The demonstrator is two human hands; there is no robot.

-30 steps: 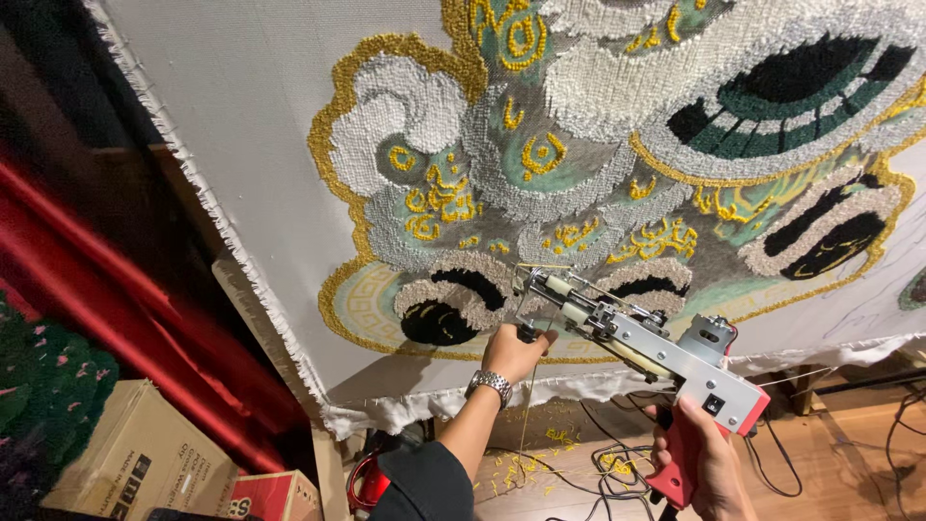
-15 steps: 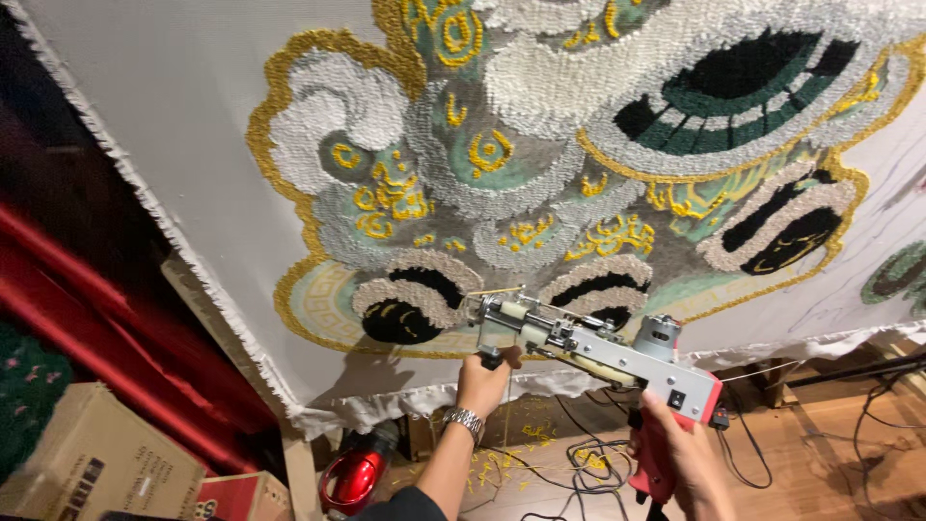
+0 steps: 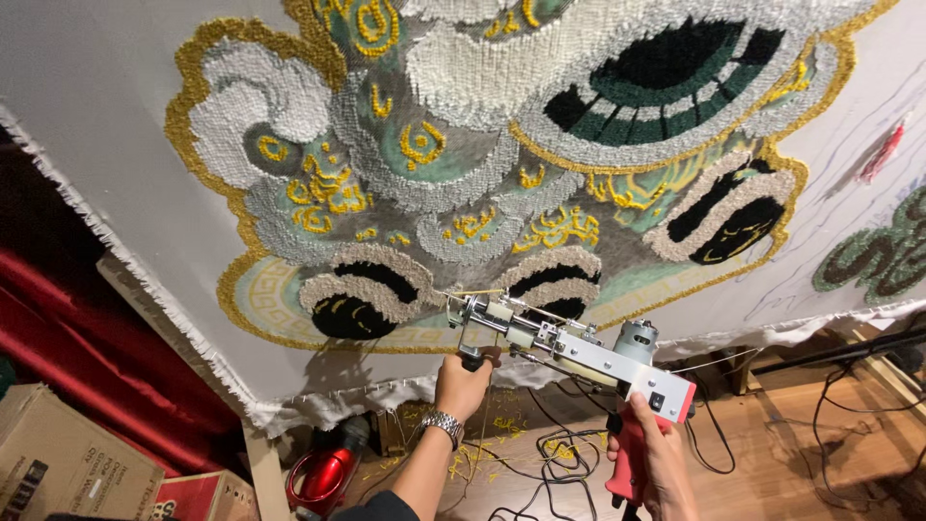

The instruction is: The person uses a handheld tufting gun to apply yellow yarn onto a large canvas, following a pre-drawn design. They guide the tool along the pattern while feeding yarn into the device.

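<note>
I am facing a white tufting cloth [image 3: 106, 87] showing gold outlines, grey-white curls, pale green fields with yellow marks and black ovals. My tufting gun [image 3: 579, 352] is showing silver metal over a red handle [image 3: 627, 463]; red curtains [image 3: 87, 357] are hanging below.

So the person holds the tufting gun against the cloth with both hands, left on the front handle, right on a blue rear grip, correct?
Not quite: the rear grip is red, not blue, as the head view shows. The rest holds: the left hand is on the front handle of the tufting gun, the right hand wraps the rear grip, and the gun's tip meets the cloth.
</note>
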